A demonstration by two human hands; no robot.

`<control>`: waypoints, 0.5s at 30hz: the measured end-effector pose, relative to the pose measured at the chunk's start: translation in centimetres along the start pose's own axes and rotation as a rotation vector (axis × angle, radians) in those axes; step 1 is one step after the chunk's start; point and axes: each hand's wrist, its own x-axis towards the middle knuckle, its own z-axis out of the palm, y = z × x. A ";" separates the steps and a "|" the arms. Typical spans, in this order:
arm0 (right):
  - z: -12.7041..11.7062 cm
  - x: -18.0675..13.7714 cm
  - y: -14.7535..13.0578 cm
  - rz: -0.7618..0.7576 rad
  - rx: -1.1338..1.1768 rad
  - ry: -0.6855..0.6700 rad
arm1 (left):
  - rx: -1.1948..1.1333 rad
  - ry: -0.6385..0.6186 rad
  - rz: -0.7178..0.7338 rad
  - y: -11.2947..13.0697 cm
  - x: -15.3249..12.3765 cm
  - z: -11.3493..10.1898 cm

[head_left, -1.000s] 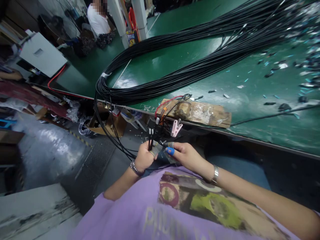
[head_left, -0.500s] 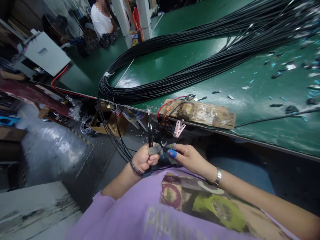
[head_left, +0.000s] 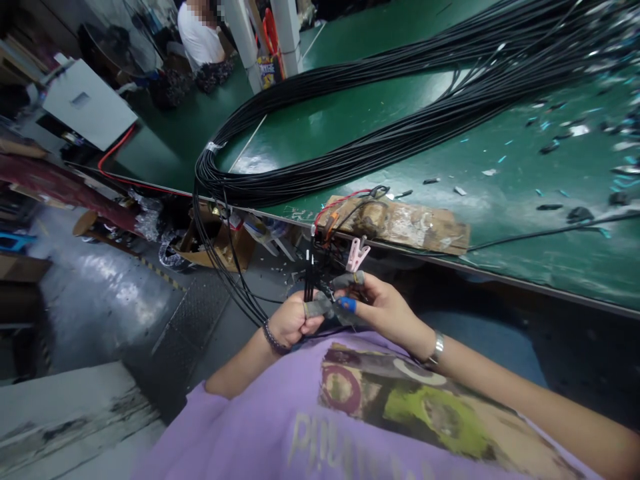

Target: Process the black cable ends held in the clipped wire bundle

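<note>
Several thin black cables (head_left: 309, 285) stand upright in my left hand (head_left: 295, 319), their pale tips pointing towards the bench edge. The thumb wears a grey finger cover and presses on them. Close against it, my right hand (head_left: 387, 310) has its fingers bent together, with a grey cover on one and a blue one on another. Between those fingertips is something small and dark, perhaps a cable end, mostly hidden. From my left wrist the cables run back to a large black cable coil (head_left: 320, 170) on the green bench.
A wooden block (head_left: 415, 227) with red and black wires lies at the bench edge, a pink clothes peg (head_left: 357, 255) hanging beside it. Cable scraps (head_left: 580, 215) litter the right side of the green bench (head_left: 525, 253). A person in white (head_left: 200, 37) is at the far side.
The cable tips in my left hand have dropped lower and shifted slightly right. My right hand's grey-covered finger has risen, and both hands are closer together.
</note>
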 end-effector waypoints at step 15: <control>-1.0 -0.5 -0.3 -0.070 -0.157 0.080 | 0.478 0.218 0.362 -0.2 -0.5 0.7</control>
